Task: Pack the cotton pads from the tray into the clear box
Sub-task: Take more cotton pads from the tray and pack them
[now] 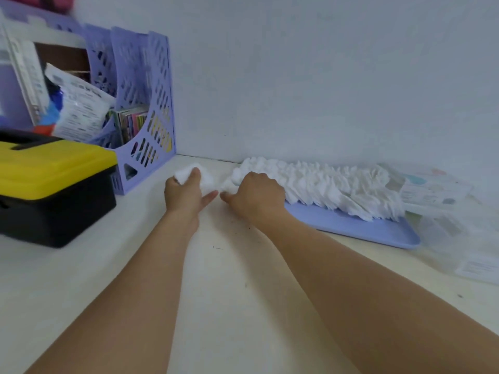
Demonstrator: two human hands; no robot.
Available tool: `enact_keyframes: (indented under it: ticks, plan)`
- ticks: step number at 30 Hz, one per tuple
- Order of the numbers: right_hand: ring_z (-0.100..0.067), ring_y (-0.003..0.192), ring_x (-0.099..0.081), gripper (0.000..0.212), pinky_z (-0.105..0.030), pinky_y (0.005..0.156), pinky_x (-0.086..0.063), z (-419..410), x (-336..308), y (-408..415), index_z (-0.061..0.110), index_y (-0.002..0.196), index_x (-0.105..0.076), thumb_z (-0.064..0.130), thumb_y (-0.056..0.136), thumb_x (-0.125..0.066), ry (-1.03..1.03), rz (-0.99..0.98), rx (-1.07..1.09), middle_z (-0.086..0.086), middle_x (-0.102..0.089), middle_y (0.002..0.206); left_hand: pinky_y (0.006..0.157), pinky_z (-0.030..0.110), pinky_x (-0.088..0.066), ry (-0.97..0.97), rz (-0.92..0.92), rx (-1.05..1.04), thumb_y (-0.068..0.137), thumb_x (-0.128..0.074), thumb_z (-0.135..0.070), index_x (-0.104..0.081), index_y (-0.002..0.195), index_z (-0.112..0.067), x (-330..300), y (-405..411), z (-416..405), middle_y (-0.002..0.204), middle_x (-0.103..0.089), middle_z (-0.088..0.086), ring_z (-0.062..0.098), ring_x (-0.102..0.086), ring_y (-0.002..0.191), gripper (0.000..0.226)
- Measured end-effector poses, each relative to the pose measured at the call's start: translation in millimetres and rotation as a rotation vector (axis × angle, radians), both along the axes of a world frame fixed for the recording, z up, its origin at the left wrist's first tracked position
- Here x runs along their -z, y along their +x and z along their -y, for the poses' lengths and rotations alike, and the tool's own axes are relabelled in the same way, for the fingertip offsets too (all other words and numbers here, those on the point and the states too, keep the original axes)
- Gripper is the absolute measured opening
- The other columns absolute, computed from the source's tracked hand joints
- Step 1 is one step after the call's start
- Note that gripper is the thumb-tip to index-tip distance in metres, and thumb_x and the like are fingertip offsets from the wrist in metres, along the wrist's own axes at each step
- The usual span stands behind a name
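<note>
Now the left hand (183, 194) holds some pads (189, 175), and the right hand (255, 194) grips the pile (324, 184) on the tray (364, 228).

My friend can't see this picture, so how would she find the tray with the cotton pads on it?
Start at the purple file rack against the wall on the left, then look right along the white table, past both hands. The tray lies flat by the wall, holding a long heap of cotton pads. It is the only flat purple thing; the clear box beside it is see-through.
</note>
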State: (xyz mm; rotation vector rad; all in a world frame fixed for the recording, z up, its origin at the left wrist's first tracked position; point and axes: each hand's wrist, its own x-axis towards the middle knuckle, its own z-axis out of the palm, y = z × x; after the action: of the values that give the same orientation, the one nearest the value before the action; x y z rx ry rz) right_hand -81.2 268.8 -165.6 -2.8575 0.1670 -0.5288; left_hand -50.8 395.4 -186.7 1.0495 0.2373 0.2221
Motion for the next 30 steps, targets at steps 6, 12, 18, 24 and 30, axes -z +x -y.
enact_keyframes:
  ticks: [6,12,18,24,30]
  plan:
    - [-0.02,0.06,-0.042,0.041,-0.029,0.053,-0.03,21,-5,2,0.012,0.073,-0.041,0.039,0.087,-0.068,0.112,0.001,-0.06,0.003,-0.042,0.07,0.062,0.031,-0.043,-0.014,-0.069,-0.001,0.096,-0.042,-0.009,-0.043,0.131,-0.011,-9,1,6,0.117,-0.048,0.008,0.02,-0.049,0.085,0.035]
    - [-0.017,0.053,-0.039,0.035,-0.034,0.052,-0.03,88,-28,-38,0.011,0.06,-0.044,0.026,0.085,-0.063,0.619,0.172,-0.103,-0.007,-0.042,0.056,0.059,0.024,-0.046,0.193,0.08,0.079,0.097,-0.046,-0.009,-0.035,0.121,-0.026,-14,-17,40,0.109,-0.05,-0.006,0.008,-0.053,0.086,0.031]
    - [-0.019,0.057,-0.064,0.007,-0.029,0.055,-0.048,148,-43,-81,0.011,0.087,-0.07,0.016,0.084,-0.069,1.294,-0.047,-0.067,-0.007,-0.067,0.076,0.059,0.024,-0.053,0.284,0.1,0.162,0.094,-0.06,-0.012,-0.049,0.131,-0.012,-16,-47,107,0.115,-0.061,0.003,0.015,-0.063,0.089,0.04]
    - [-0.014,0.046,-0.05,0.017,-0.022,0.041,-0.028,203,-49,-112,0.017,0.069,-0.063,0.009,0.083,-0.059,1.604,0.026,-0.143,0.001,-0.057,0.061,0.065,0.029,-0.055,0.231,0.022,0.526,0.091,-0.069,-0.013,-0.064,0.091,-0.008,-39,-75,171,0.097,-0.064,0.009,0.019,-0.061,0.082,0.007]
    - [-0.012,0.043,-0.036,0.01,-0.021,0.039,-0.018,225,-39,-115,0.015,0.076,-0.054,0.013,0.084,-0.059,1.631,-0.043,-0.148,0.001,-0.05,0.059,0.082,0.028,-0.06,0.139,0.097,0.75,0.096,-0.063,-0.009,-0.07,0.112,-0.005,-22,-94,201,0.107,-0.076,0.006,0.015,-0.073,0.096,0.019]
